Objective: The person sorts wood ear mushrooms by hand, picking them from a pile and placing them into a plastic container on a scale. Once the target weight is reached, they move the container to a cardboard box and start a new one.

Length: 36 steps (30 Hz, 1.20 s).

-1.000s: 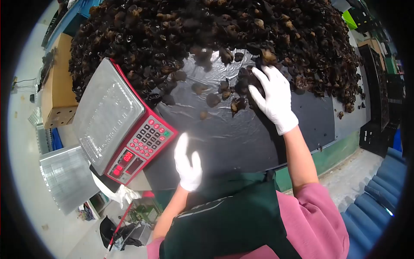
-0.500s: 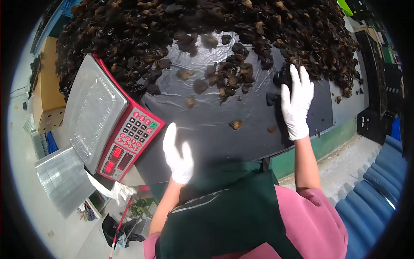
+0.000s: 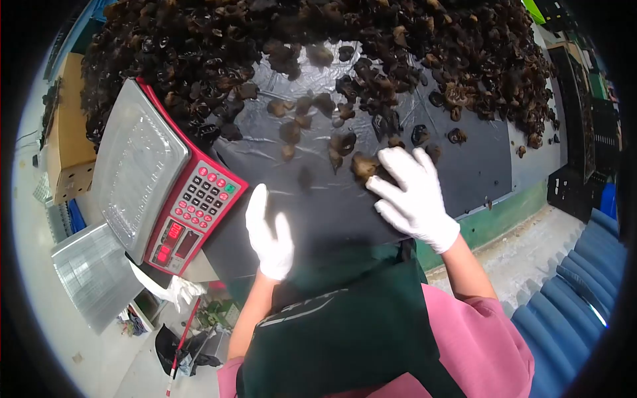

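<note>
My right hand (image 3: 415, 199), in a white glove, reaches over the dark sheet (image 3: 318, 209) with its fingers apart. Its fingertips are right at a brownish wood ear mushroom (image 3: 363, 166), and a few more lie just beyond them. My left hand (image 3: 271, 235), gloved the same way, hovers at the sheet's near left, thumb and fingers spread and nothing in them. Beside it stands a red digital scale (image 3: 207, 192) with a bare metal pan (image 3: 142, 169) and lit red digits. Loose wood ear mushrooms (image 3: 318, 106) are scattered across the sheet's middle.
A large heap of wood ear mushrooms (image 3: 186, 53) covers the back of the table. At the left are a cardboard box (image 3: 73, 132) and a spare white glove (image 3: 182, 290) hanging below the scale. Black crates (image 3: 570, 192) and blue corrugated sheets (image 3: 570, 285) stand at the right.
My right hand has swept from the heap's right edge toward me and leftward. Mushrooms on the sheet have spread apart, some shifting nearer. My left hand has barely moved.
</note>
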### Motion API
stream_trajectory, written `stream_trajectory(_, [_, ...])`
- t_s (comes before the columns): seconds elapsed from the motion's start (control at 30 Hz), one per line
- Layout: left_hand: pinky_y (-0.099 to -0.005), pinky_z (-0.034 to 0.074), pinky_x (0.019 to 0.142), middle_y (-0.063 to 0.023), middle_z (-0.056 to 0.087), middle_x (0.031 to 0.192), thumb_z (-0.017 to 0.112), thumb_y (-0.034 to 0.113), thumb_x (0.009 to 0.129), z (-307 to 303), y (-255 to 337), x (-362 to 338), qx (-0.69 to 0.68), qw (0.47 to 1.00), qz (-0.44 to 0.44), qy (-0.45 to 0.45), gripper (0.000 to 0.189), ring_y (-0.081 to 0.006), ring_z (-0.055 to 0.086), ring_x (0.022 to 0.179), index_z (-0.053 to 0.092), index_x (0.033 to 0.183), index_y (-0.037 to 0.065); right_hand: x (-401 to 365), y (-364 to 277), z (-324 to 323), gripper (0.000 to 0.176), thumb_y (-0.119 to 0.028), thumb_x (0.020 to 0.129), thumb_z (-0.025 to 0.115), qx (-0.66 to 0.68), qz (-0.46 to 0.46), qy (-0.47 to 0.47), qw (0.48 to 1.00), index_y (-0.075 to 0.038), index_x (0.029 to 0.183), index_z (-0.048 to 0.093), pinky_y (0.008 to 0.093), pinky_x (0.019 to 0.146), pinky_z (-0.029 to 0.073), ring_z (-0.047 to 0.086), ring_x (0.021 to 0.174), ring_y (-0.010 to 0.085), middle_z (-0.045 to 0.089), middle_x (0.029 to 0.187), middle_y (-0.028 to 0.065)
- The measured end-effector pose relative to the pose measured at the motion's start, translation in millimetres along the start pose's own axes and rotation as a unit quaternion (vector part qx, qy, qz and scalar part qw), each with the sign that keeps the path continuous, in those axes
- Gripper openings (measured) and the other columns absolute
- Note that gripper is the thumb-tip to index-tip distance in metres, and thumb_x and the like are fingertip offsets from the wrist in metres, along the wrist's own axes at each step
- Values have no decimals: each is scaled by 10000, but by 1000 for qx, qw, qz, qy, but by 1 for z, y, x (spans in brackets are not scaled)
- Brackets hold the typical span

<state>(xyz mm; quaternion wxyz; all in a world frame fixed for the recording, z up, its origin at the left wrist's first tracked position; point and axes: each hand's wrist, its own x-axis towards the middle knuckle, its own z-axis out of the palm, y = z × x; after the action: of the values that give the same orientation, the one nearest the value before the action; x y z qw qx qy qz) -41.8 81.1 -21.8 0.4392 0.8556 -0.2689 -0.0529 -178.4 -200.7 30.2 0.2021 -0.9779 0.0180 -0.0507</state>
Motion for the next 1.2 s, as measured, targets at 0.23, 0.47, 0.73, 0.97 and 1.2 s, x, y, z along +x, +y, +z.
stream_trajectory(0.23, [-405, 399, 1173, -180, 527, 1494, 525, -70, 941, 2, 0, 2, 4, 1000, 18, 5, 559, -309, 550, 1342, 466, 1494, -24, -24, 35, -21, 345, -21, 856, 704, -63, 182, 260, 946, -133, 1180, 736, 510, 1150, 386, 604, 1263, 318, 642, 1374, 140])
stream_trajectory(0.47, [-403, 389, 1176, -173, 541, 1481, 542, -29, 965, 1, 1, 1, -7, 1000, 8, 5, 519, -299, 540, 1354, 482, 1480, -21, -19, 38, -24, 292, -13, 867, 708, -32, 169, 255, 951, -130, 1132, 743, 491, 1121, 420, 677, 1103, 251, 740, 1153, 60])
stream_trajectory(0.73, [-394, 430, 1128, -165, 631, 1368, 633, 0, 931, 4, 13, 10, 62, 996, 69, -19, 478, -309, 591, 1281, 577, 1405, 0, -6, -3, -6, 281, -18, 806, 761, 14, 84, 201, 976, -136, 1061, 752, 434, 1011, 480, 691, 903, 214, 738, 964, 20])
stream_trajectory(0.97, [-410, 484, 956, -142, 669, 1188, 814, 80, 798, 10, 30, 38, 107, 988, 111, -8, 596, -329, 625, 1066, 618, 1360, 50, -8, -8, -1, 310, -15, 798, 768, 5, 80, 181, 980, -148, 1078, 743, 432, 1028, 469, 687, 930, 200, 721, 984, 9])
stream_trajectory(1.2, [-324, 481, 758, -58, 682, 963, 728, 88, 916, 16, 25, 48, 58, 996, 57, -41, 229, -179, 627, 781, 702, 1141, 55, -12, 1, -9, 305, -5, 808, 749, -9, 88, 192, 977, -145, 1077, 731, 429, 1041, 454, 679, 947, 200, 719, 990, 6])
